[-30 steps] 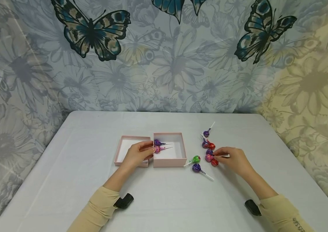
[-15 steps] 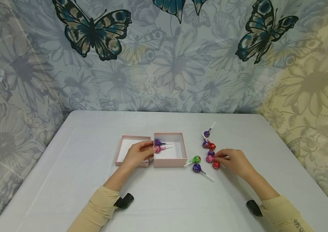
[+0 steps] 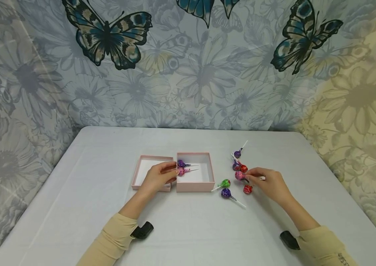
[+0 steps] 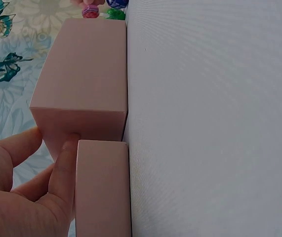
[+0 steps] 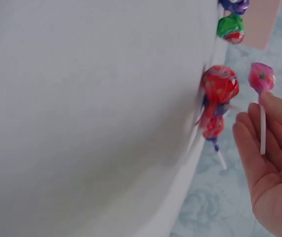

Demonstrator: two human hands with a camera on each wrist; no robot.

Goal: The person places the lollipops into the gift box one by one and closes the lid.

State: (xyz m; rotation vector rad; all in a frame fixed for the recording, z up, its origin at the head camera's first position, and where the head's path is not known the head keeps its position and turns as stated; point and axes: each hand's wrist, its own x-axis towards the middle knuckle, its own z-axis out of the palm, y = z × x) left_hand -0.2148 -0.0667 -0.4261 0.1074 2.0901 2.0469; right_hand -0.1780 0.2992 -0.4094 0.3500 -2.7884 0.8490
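My left hand [image 3: 158, 176] holds the left wall of an open pink box [image 3: 195, 187], its thumb at the rim and a finger on the outer side in the left wrist view. Inside the box lie a purple lollipop [image 3: 181, 163] and a pink lollipop [image 3: 181, 171], sticks pointing right. To the right, my right hand [image 3: 269, 183] pinches another pink lollipop [image 5: 261, 76] by its white stick, head pointing away from the palm. Close around it are a red lollipop [image 3: 247, 189] in front and another red lollipop [image 3: 243, 168] behind.
A shallow pink lid [image 3: 135, 173] lies left of the box, partly behind my left hand. A green lollipop [image 3: 226, 183] and a purple lollipop [image 3: 226, 193] rest right of the box. More purple lollipops [image 3: 237, 153] lie farther back on the white table [image 3: 188, 229].
The pink lollipop in my right hand has shifted slightly back, apart from the front red lollipop. The purple one beside it is now mostly hidden. My left hand stays on the box.
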